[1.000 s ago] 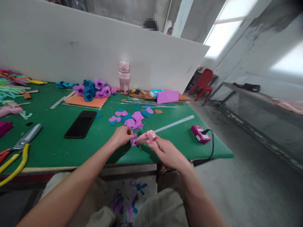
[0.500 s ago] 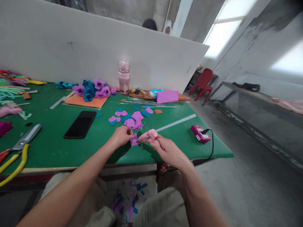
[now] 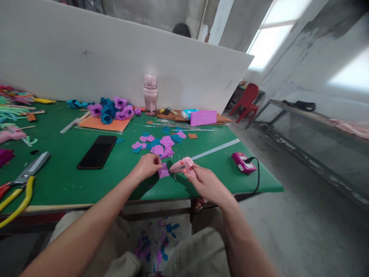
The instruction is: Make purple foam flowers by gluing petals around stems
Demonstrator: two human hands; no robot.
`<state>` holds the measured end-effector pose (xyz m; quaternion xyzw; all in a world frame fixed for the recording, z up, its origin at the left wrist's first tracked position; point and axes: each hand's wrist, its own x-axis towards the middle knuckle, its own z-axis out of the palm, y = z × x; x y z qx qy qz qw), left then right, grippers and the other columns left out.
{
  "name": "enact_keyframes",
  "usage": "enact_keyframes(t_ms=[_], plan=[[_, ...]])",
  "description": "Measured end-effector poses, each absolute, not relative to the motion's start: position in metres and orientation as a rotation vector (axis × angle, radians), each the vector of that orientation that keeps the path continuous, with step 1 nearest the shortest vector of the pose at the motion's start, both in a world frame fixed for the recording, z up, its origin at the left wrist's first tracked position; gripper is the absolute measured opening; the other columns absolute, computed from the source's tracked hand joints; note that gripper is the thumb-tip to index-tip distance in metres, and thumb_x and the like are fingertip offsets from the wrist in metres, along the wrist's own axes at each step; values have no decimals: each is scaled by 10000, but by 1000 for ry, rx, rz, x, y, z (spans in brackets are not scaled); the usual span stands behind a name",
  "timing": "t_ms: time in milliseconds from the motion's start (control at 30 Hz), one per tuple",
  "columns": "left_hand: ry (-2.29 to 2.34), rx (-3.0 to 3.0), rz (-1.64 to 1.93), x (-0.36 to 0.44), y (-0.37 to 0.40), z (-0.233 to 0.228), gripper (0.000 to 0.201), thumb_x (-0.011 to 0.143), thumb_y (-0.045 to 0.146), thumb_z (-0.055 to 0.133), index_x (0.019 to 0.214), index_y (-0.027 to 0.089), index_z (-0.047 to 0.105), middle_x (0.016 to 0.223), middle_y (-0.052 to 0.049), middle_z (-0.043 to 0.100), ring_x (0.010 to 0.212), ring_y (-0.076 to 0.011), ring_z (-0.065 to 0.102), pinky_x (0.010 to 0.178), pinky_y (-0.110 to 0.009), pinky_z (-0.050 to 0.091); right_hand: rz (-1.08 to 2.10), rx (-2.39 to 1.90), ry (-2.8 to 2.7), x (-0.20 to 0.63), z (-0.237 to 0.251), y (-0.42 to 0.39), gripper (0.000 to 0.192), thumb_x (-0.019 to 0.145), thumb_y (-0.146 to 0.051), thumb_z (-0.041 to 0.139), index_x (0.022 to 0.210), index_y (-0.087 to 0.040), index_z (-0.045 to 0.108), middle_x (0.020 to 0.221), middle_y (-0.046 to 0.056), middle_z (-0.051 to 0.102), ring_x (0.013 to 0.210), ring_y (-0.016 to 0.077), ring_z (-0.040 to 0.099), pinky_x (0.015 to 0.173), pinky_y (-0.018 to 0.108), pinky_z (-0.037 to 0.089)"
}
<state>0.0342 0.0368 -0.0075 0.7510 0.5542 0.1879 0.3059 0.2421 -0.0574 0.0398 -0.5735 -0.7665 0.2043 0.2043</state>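
My right hand (image 3: 205, 181) is closed round the handle of a pink glue gun (image 3: 182, 166), whose nozzle points left. A long clear glue stick (image 3: 216, 149) sticks out of its back. Just left of the nozzle is a purple paper petal (image 3: 164, 171), pinched at its left edge by my left hand (image 3: 149, 165). A small gap shows between nozzle and petal. Beyond my hands lie loose purple petals (image 3: 167, 141) and blue petals (image 3: 152, 144) in a scattered group.
A black phone (image 3: 97, 152) and yellow-handled shears (image 3: 27, 181) lie to the left. Paper flowers (image 3: 111, 109) rest on an orange sheet at the back, beside a pink bottle (image 3: 150, 94). A purple power socket (image 3: 243, 163) with a black cord sits near the right edge.
The glue gun's nozzle has drawn back slightly to the right, away from the purple petal. My left hand stays on the petal in nearly the same place.
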Motion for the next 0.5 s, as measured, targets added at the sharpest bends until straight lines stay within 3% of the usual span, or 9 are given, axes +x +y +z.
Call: enact_keyframes(t_ms=[233, 500], plan=[[1451, 1997, 503, 33, 37, -8, 175, 660, 298, 567, 544, 176, 522, 542, 1, 572, 538, -140, 501, 515, -250, 293, 611, -1576, -2099, 240, 42, -57, 306, 916, -381, 387, 860, -164, 595, 821, 73, 665, 748, 184, 600, 638, 253, 404], [1431, 2003, 503, 32, 38, -12, 170, 662, 308, 564, 563, 171, 539, 553, -2, 572, 543, -142, 500, 514, -249, 284, 570, -1504, -2189, 227, 38, -58, 264, 919, -308, 394, 995, -168, 605, 1046, 100, 664, 916, 213, 615, 774, 290, 427]])
